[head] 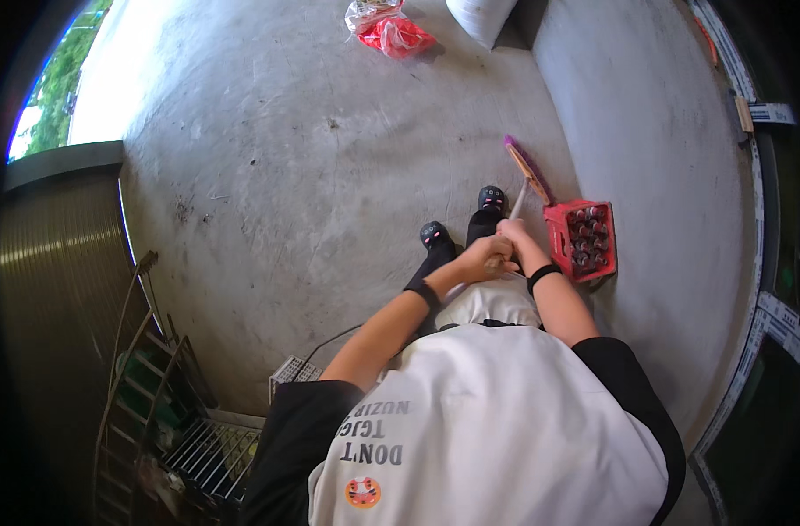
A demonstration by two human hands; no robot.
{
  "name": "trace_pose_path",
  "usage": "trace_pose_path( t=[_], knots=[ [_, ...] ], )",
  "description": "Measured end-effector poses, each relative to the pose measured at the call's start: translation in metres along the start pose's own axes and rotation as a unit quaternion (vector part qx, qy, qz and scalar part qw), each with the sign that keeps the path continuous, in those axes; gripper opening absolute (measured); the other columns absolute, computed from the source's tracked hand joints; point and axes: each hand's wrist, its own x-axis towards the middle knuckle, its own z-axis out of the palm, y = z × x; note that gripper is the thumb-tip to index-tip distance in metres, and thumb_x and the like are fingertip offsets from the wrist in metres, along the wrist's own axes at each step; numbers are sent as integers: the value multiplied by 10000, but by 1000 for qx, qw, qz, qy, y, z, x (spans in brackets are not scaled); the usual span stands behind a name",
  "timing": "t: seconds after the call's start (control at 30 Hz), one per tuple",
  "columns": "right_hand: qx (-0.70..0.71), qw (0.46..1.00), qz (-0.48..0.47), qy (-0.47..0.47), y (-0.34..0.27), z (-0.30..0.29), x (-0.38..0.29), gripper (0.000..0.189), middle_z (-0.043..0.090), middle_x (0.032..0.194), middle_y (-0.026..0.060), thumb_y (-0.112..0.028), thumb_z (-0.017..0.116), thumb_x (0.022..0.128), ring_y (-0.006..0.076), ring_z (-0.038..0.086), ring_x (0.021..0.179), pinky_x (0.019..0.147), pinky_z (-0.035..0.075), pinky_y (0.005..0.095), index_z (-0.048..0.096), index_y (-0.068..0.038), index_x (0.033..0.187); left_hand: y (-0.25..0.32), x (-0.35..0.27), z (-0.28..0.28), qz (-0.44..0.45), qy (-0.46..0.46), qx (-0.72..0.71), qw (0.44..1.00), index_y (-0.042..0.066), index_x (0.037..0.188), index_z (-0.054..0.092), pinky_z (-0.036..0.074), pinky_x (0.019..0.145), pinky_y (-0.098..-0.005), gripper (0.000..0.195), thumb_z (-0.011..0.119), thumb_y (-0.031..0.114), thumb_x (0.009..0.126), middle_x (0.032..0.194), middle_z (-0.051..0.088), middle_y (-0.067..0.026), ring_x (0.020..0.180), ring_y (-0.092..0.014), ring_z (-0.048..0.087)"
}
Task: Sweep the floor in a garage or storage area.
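Note:
A push broom point(529, 173) with a wooden block and purple bristles rests on the concrete floor ahead of my feet, slanting towards the wall on the right. Its pale handle point(519, 200) runs back to my body. My left hand point(487, 258) is wrapped around the handle's near end. Farther down the handle, my right hand point(513, 231) grips it, partly overlapped by the left. Right beside the broom head stands a red plastic crate point(558, 230) holding several dark capped bottles; I cannot tell whether the bristles touch it.
Red and clear plastic bags point(397, 36) lie ahead, near a white sack point(482, 16). A grey wall point(650, 164) borders the right side. At lower left are a ladder point(134, 388), a metal wire rack point(209, 454) and a pale plastic crate point(288, 371).

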Motion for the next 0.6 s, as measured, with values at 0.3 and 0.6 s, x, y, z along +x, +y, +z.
trace_pose_path(
  t=[0.3, 0.6],
  knots=[
    [40, 984, 0, -176, -24, 124, -69, 92, 482, 566, 85, -73, 464, 630, 203, 482, 502, 426, 374, 334, 481, 4, 582, 88, -64, -112, -171, -42, 71, 982, -9, 686, 522, 373, 589, -276, 110, 593, 75, 668, 678, 507, -96, 652, -199, 467],
    [260, 902, 78, -336, -25, 61, -123, 142, 353, 503, 6, 2, 454, 713, 63, 327, 363, 313, 274, 204, 338, -61, 765, 102, -47, -61, -55, -127, 8, 990, 31, 759, 557, 365, 657, -296, 182, 622, 97, 603, 715, 501, -54, 732, -205, 454]
  ],
)
